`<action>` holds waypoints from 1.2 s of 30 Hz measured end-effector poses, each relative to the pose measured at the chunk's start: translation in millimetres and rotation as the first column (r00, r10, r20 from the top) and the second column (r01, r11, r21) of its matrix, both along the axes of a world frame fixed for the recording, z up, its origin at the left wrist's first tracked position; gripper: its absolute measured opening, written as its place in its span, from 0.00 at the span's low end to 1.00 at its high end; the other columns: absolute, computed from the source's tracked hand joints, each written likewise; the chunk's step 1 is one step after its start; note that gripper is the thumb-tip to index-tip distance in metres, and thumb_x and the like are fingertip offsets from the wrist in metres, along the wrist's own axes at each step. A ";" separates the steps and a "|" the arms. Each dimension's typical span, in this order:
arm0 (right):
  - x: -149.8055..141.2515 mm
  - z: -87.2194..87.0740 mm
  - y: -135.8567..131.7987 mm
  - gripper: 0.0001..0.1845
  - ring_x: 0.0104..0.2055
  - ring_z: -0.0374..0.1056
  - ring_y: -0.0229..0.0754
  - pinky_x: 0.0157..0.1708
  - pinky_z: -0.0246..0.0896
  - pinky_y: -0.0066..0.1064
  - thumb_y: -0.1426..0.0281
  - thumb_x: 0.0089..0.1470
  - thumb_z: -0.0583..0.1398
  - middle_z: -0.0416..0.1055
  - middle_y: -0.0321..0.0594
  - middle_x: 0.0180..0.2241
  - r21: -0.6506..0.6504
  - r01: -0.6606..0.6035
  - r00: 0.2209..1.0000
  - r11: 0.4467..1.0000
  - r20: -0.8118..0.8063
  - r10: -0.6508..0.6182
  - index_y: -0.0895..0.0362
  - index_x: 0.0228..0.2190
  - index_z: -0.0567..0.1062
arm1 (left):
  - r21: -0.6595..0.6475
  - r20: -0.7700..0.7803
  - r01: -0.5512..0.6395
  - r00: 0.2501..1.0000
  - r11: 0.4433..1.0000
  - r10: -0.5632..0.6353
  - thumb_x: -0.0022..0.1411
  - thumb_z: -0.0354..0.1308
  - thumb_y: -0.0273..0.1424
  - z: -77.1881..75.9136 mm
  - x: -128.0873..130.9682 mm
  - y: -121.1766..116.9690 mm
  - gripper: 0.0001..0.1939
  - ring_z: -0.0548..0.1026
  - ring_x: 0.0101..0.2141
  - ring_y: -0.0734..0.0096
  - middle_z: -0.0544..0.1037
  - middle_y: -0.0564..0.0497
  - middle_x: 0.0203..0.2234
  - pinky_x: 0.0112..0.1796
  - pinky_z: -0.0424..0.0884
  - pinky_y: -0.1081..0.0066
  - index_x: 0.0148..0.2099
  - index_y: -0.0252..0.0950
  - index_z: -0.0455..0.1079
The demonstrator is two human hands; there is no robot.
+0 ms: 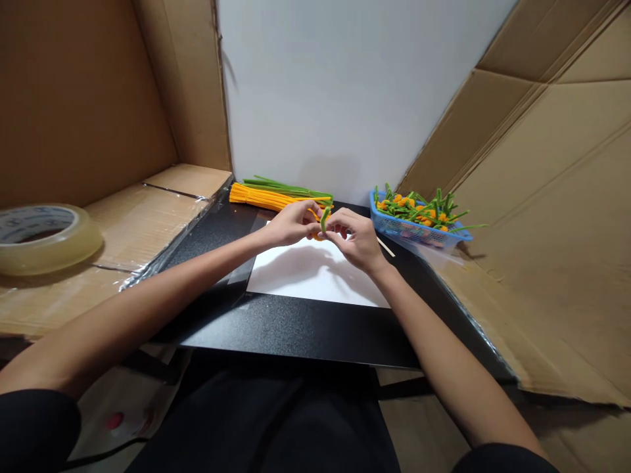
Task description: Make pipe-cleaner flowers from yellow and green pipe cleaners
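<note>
My left hand point(294, 222) and my right hand point(355, 238) meet above a white sheet of paper point(300, 282). Between their fingertips is a green pipe cleaner point(325, 219), bent over at its top, with a bit of orange showing just below it. Fingers of both hands are pinched around this small piece, and the fingers partly hide it. Shadows of the hands fall on the paper.
Behind my left hand lie bundles of orange pipe cleaners point(256, 196) and green pipe cleaners point(276, 184). A blue basket point(419, 226) of green and orange pieces stands right, near a thin stick point(386, 246). Clear tape point(59, 253) rests on cardboard at left.
</note>
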State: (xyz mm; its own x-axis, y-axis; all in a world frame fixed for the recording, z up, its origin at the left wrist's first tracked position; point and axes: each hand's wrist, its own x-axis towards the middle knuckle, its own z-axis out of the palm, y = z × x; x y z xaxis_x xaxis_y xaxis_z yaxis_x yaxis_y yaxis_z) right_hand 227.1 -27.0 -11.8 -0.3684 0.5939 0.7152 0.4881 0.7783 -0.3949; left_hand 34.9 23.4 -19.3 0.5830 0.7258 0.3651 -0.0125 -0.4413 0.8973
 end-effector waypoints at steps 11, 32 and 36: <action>-15.9 -9.4 -3.6 0.17 0.27 0.60 0.37 0.28 0.58 0.31 0.58 0.61 0.62 0.64 0.34 0.27 0.044 0.271 0.911 0.961 -0.335 -0.242 0.53 0.27 0.68 | -0.304 0.399 0.155 0.917 0.940 -0.022 0.48 0.76 0.32 -0.6 16.1 -20.3 0.18 0.80 0.35 0.70 0.82 0.47 0.33 0.47 0.75 0.61 0.41 0.32 0.78; -3.1 -10.2 4.3 0.08 0.28 0.63 0.36 0.29 0.59 0.31 0.62 0.59 0.65 0.69 0.33 0.30 -0.009 0.052 0.962 0.999 -0.267 -0.052 0.53 0.35 0.76 | -0.416 0.411 0.071 0.904 0.906 0.118 0.49 0.66 0.20 5.2 20.2 -29.4 0.10 0.76 0.31 0.74 0.79 0.50 0.30 0.43 0.74 0.65 0.36 0.33 0.78; 0.7 -7.5 5.8 0.04 0.29 0.64 0.36 0.29 0.59 0.30 0.67 0.58 0.66 0.70 0.33 0.30 -0.023 0.022 0.969 0.999 -0.246 -0.027 0.53 0.36 0.79 | -0.368 0.366 0.043 0.925 0.929 0.102 0.48 0.66 0.22 8.6 15.6 -25.1 0.08 0.73 0.28 0.75 0.78 0.51 0.28 0.38 0.71 0.69 0.34 0.33 0.78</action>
